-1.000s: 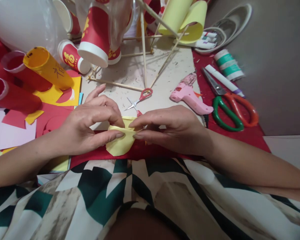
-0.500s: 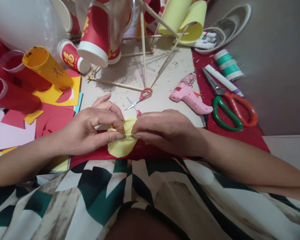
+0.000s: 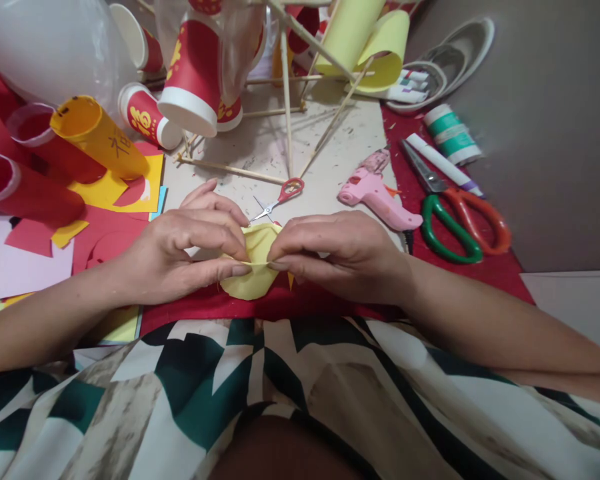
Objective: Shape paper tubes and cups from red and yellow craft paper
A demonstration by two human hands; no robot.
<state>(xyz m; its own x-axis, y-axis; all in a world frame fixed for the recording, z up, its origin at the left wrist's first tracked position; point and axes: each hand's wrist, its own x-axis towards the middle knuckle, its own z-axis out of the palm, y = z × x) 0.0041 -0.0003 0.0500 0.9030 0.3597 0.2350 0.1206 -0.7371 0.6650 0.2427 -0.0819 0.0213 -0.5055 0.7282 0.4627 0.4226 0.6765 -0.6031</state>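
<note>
A pale yellow paper piece (image 3: pixel 253 270) with a rounded edge is held just above the near edge of the red cloth (image 3: pixel 280 303). My left hand (image 3: pixel 180 250) pinches its left side between thumb and fingers. My right hand (image 3: pixel 337 253) pinches its right side, fingertips meeting the left hand's. The paper bends upward along a fold between the two pinches. Small red-handled scissors (image 3: pixel 280 198) lie just beyond my fingers.
A pink glue gun (image 3: pixel 375 193) and large orange-and-green scissors (image 3: pixel 455 213) lie to the right. A white marker (image 3: pixel 443 163) and a green tape roll (image 3: pixel 450 133) are further back. Red paper cups (image 3: pixel 193 73), a yellow tube (image 3: pixel 97 137), red tubes and a bamboo stick frame (image 3: pixel 287 100) crowd the back and left.
Both hands have drawn closer together and moved slightly away from me, and the yellow paper has gone from lying flatter to being folded up between the fingertips.
</note>
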